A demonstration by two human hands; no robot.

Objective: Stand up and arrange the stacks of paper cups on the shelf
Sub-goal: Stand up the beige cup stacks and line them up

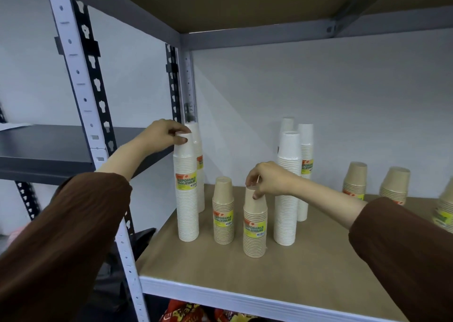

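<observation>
A tall white cup stack [187, 199] stands upright at the shelf's left, and my left hand [164, 132] grips its top cup. Behind it stands a second white stack [199, 150]. My right hand [268, 178] pinches the top of a short brown cup stack [255, 226] near the middle. Another brown stack [223, 211] stands upright between those two. To the right rise three white stacks, the nearest [286, 189] just beside my right wrist. All stacks wear yellow labels.
Two short brown stacks [354, 179] [394, 184] stand at the back right, and a further labelled stack [445, 213] is cut off at the right edge. The shelf board [294, 277] has bare room in front. Metal uprights [81, 88] frame the left; a dark shelf [44, 150] lies beyond.
</observation>
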